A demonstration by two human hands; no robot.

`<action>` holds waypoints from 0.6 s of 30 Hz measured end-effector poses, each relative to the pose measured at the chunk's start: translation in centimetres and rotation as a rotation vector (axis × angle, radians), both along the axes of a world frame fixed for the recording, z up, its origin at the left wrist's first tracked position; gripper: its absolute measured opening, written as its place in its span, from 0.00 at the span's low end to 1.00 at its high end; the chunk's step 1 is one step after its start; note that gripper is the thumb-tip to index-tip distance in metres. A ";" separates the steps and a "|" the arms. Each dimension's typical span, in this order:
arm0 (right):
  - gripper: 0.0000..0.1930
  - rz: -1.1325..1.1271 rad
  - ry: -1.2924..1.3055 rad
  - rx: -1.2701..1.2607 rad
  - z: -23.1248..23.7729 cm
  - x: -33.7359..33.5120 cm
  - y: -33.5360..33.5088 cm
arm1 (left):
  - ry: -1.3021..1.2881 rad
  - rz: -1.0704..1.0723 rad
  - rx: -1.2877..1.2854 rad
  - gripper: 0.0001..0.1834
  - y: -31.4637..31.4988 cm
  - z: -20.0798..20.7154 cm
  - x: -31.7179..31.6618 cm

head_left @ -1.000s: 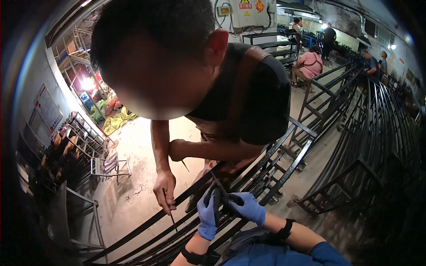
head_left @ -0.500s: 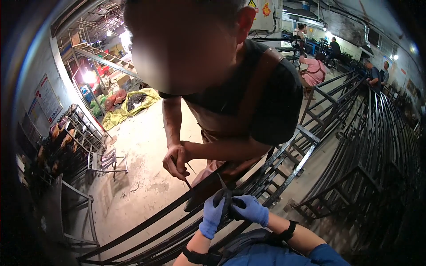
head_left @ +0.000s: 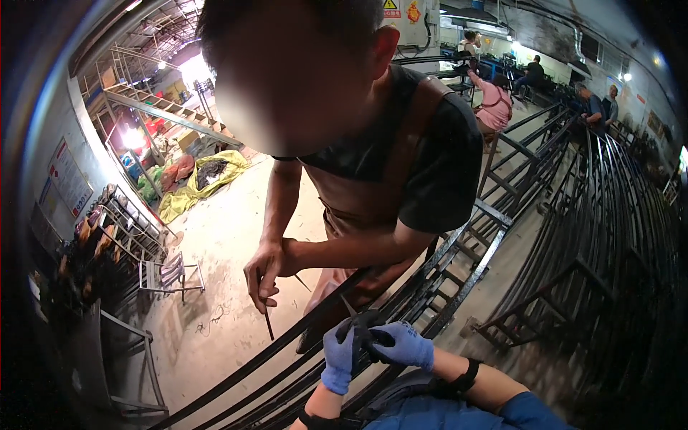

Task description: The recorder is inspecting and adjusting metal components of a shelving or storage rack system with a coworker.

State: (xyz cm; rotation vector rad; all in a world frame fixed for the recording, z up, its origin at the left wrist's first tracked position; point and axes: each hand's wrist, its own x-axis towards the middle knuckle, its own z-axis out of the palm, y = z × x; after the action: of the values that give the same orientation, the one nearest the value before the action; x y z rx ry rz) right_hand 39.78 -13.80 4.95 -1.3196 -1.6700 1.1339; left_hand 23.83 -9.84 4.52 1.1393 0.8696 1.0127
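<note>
Both of my hands wear blue gloves with dark palms and meet close together, low in the middle of the head view. My left hand [head_left: 338, 355] is closed, its fingers against those of my right hand [head_left: 403, 344], which is also closed. A thin pointed grey piece [head_left: 349, 307] juts up between them; the gloves hide the rest, so its kind is unclear. Which hand grips it more firmly does not show. Long black bars [head_left: 247, 367] run below and beyond my hands. Across from me, a co-worker's hand [head_left: 265, 276] holds a thin dark rod [head_left: 269, 326] pointing down.
The co-worker in a brown apron [head_left: 358, 193] leans in close over the bars. A black metal frame [head_left: 459, 261] with crosspieces lies to the right, with a large bundle of long rods [head_left: 595, 215] beyond. A metal chair [head_left: 170, 276] stands at left. Several people work at the back.
The co-worker's hand has moved left and down with the rod, which now points more steeply downward. The pointed piece between my hands leans more to the left and shows less.
</note>
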 end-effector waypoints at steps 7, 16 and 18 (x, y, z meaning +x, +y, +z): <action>0.13 0.050 0.045 -0.030 -0.2 0.4 0.4 | -0.070 0.069 -0.002 0.12 0.7 -0.9 -0.1; 0.16 0.110 0.058 0.107 -0.4 0.7 0.1 | 0.161 0.163 0.221 0.20 0.9 -0.8 0.1; 0.18 0.115 0.063 0.085 0.1 0.8 0.0 | -0.048 0.154 -0.016 0.20 1.0 -1.4 0.2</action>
State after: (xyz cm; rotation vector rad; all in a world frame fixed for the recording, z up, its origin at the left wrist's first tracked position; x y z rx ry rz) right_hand 40.55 -13.78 5.04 -1.1360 -1.7462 1.1452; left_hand 24.06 -8.85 3.17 1.0425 0.9361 1.1532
